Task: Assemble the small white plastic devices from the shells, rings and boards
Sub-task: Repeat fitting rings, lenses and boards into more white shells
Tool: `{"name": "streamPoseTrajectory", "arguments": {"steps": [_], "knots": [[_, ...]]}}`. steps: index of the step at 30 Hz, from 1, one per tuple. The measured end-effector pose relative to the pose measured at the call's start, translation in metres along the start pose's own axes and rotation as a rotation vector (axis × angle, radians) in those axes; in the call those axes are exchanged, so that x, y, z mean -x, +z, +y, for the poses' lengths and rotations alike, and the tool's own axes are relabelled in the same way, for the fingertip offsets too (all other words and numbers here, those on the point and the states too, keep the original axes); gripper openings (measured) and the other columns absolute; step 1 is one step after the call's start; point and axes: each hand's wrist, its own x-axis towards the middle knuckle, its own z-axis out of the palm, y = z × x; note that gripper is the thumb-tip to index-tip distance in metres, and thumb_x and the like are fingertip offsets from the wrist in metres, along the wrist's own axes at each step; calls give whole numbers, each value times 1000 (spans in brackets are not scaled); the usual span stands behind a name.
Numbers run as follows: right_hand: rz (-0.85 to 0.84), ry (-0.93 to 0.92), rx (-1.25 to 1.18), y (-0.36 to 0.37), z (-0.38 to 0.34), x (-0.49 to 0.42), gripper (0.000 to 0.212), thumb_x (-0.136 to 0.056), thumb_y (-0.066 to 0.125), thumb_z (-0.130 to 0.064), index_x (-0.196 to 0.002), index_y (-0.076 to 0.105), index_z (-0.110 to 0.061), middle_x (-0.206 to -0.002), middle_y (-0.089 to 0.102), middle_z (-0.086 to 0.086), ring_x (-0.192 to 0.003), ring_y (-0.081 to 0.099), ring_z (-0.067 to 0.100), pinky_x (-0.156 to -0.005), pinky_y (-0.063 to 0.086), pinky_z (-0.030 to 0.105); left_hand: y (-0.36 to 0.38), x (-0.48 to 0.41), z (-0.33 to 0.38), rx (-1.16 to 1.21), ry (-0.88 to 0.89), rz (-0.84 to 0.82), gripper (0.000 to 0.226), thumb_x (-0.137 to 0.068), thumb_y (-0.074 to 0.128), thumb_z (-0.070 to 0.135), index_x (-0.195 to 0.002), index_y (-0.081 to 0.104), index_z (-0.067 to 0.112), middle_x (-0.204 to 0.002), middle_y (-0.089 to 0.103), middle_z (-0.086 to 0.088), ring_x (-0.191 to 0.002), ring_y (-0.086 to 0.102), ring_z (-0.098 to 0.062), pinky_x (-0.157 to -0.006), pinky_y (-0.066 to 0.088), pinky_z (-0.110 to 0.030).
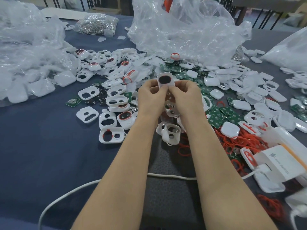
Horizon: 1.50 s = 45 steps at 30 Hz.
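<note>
My left hand and my right hand together pinch one white shell, held upright above the table. Its oval opening looks dark and carries a red ring round the edge. Loose white shells with cut-outs lie scattered left of my hands. One of them has a red ring fitted. Green boards lie in a heap to the right. A tangle of red rings sits by my right forearm. Closed white covers spread out further right.
Large clear plastic bags stand behind the pile, with more bags of white parts at the left. A bag of metal pieces is at the back. A white charger box and its cable lie near my right forearm.
</note>
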Motion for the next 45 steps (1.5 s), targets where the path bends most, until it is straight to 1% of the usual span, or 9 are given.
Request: {"name": "streamPoseTrajectory", "arguments": {"steps": [4, 12, 17, 23, 29, 32, 36, 39, 45], "knots": [[-109, -98, 99, -6, -7, 3, 6, -90, 62, -20, -85, 63, -21, -75, 64, -5, -55, 58, -5, -52, 47, 12, -9, -4, 6, 92, -2, 52, 16, -93, 58, 6, -108, 59, 4, -89, 70, -8, -72, 68, -12, -71, 56, -24], [-91, -183, 427, -23, -14, 2, 12, -86, 60, -13, -86, 66, -23, -74, 64, -8, -65, 55, -1, -54, 39, 5, -36, -12, 19, 284, -55, 151, 29, -93, 51, 0, -117, 61, 12, -102, 72, -12, -72, 64, -10, -65, 56, -19], [-532, -160, 867, -24, -28, 10, 27, -85, 60, -7, -74, 64, -32, -76, 52, -11, -58, 49, 4, -42, 32, 10, -51, -12, 24, 375, -115, 156, 41, -93, 47, -6, -131, 49, 11, -106, 68, -19, -70, 73, -14, -60, 55, -20], [-684, -186, 1157, -16, -29, 17, 51, -87, 48, 6, -110, 66, -35, -76, 42, -10, -65, 48, 11, -51, 39, 21, -48, -8, 25, 356, -137, 85, 41, -92, 45, -9, -130, 50, 6, -107, 67, -17, -68, 72, -14, -59, 55, -18], [-607, -224, 1155, -13, -21, 14, 17, -88, 64, -14, -89, 64, -31, -106, 56, 4, -82, 54, 18, -69, 45, 26, -40, -6, 26, 385, -170, 60, 36, -94, 50, -3, -129, 50, 5, -99, 67, -14, -65, 72, -13, -55, 54, -17], [-345, -296, 853, -14, -15, 7, 9, -88, 65, -23, -83, 63, -30, -113, 55, 7, -95, 54, 20, -87, 46, 30, -36, -5, 23, 384, -156, 57, 35, -95, 53, 4, -130, 49, 7, -104, 67, -15, -65, 72, -12, -60, 58, -20], [-47, -335, 385, -18, -12, 4, 7, -88, 65, -22, -85, 62, -27, -100, 57, -3, -76, 48, -3, -71, 37, 4, -25, -3, 19, 351, -118, 56, 32, -94, 49, -2, -123, 51, 11, -119, 61, -19, -60, 69, -12, -61, 58, -21], [54, -283, 260, -21, -8, 1, 5, -89, 63, -18, -86, 62, -22, -79, 60, -11, -67, 52, -4, -65, 43, 10, -17, 1, 13, 314, -80, 25, 35, -92, 46, -9, -117, 50, 16, -106, 63, -11, -60, 69, -11, -64, 58, -21], [83, -175, 232, -23, -2, -3, 2, -91, 61, -19, -89, 61, -19, -81, 58, -10, -74, 53, 5, -75, 47, 26, -17, -1, 8, 253, -31, 5, 35, -92, 49, -8, -114, 52, 19, -97, 67, -13, -69, 71, -15, -64, 57, -21]]}}
